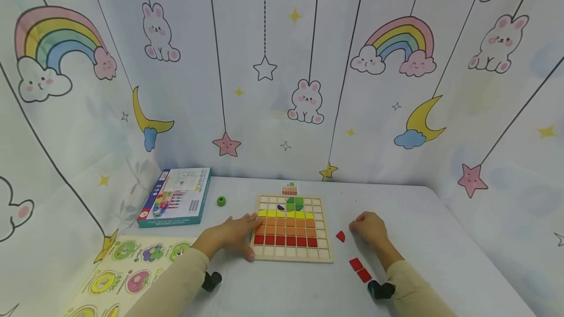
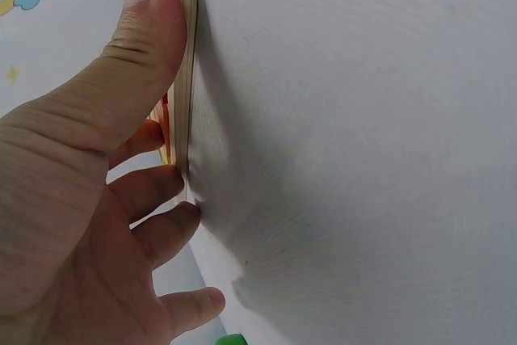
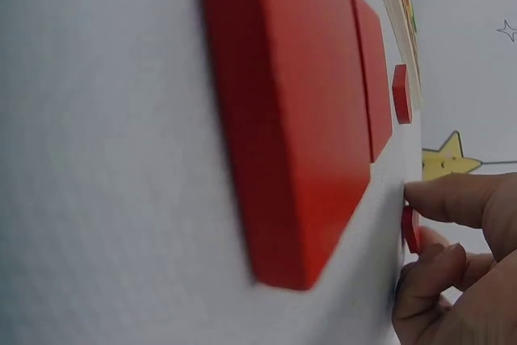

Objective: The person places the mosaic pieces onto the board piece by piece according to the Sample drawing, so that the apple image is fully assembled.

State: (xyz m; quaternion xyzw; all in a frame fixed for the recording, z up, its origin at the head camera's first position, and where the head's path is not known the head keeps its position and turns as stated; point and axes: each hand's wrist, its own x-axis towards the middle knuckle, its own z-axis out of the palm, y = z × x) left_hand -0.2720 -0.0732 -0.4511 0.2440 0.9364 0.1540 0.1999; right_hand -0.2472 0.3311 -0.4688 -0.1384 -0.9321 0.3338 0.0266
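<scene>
A wooden grid board (image 1: 294,254) lies on the white table with rows of red, orange and yellow tiles, plus green pieces (image 1: 294,204) and a small dark blue piece (image 1: 280,207) near its top. My left hand (image 1: 231,235) rests against the board's left side, fingers fairly straight, thumb near the front corner. To the right of the board, my right hand (image 1: 369,229) pinches a small red piece (image 3: 410,229) at the table surface. Beside it lie a red quarter-round piece (image 1: 340,236) and two red square tiles (image 1: 360,270).
At the back left sits a boxed toy set (image 1: 175,197). A green bead-like piece (image 1: 222,201) stands between box and board, and a small pattern card (image 1: 290,189) lies behind the board. A sheet of food pictures (image 1: 136,273) covers the front left.
</scene>
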